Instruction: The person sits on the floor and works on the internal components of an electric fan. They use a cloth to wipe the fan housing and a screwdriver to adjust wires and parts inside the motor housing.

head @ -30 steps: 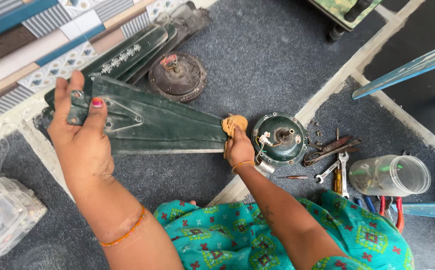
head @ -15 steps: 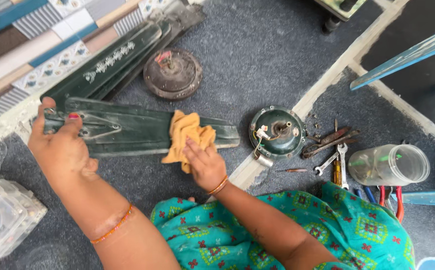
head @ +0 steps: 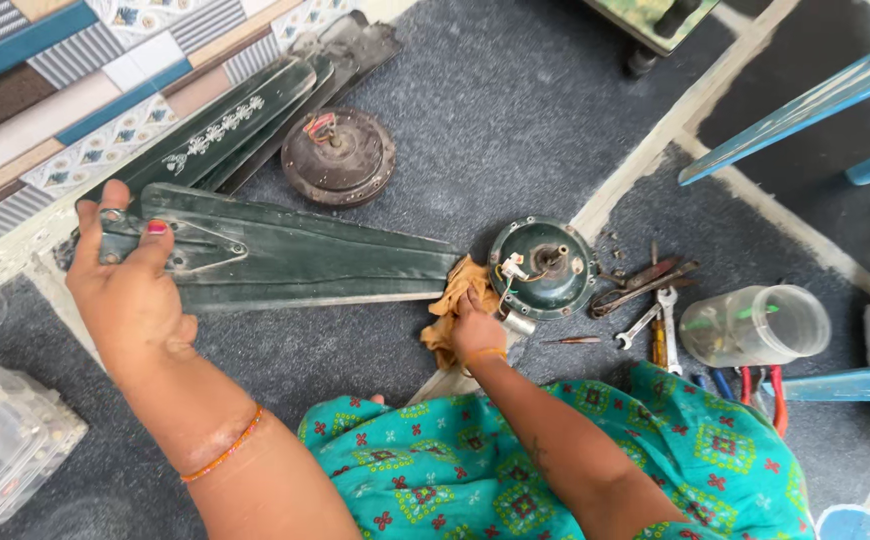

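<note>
— What's the floor like?
— Grey carpet, patterned tiles alongside.
— Containers?
— A clear jar lying beside the wrenches, contents unclear.
— And the hands?
— Left hand grasps the green fan blade at its bracket end; right hand clenches an orange cloth at the blade's tip.

Both forearms are bare, with no sleeves reaching the wrists. The left hand shows red-pink polish on the thumbnail, and a thin orange beaded thread bracelet circles that forearm; the right hand has a thin orange thread band at the wrist and a small dark mark on the forearm behind it. The teal cotton garment over the lap is printed with green diamond motifs and small red flower shapes.
</note>
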